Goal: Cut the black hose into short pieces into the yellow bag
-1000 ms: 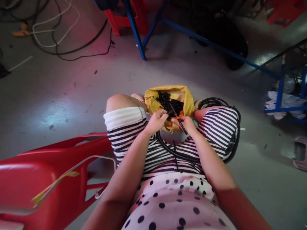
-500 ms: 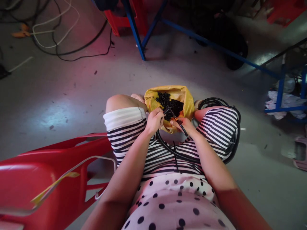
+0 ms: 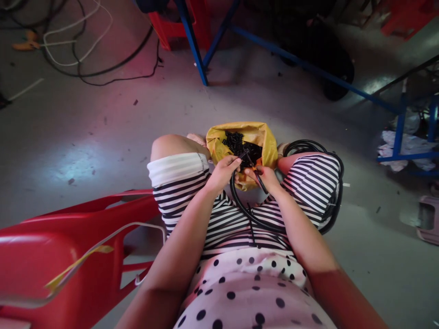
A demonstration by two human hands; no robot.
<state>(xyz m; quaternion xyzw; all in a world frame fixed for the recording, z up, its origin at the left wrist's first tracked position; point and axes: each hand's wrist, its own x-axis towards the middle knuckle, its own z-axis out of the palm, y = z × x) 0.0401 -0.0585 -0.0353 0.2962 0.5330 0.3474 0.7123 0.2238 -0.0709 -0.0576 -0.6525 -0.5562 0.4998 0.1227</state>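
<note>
One red chair (image 3: 68,249) stands at the left, beside the person's left thigh. The left arm reaches forward and inward over that thigh, elbow only slightly bent, to the left hand (image 3: 223,174), which is turned back-up with thumb and fingers closed around a black ribbed tube (image 3: 246,211). The tube curves down from this grip across the lap and passes under the right forearm; its short end juts past the fingertips, over a yellow bag (image 3: 268,132) between the knees. Small black pieces (image 3: 235,140) lie inside the bag. Just right of the left hand, the right hand (image 3: 270,177) is curled around scissors (image 3: 262,184), blades angled forward and left toward the tube's end; whether they touch it, I cannot tell. Further right, black coils (image 3: 340,183) loop around the right knee.
</note>
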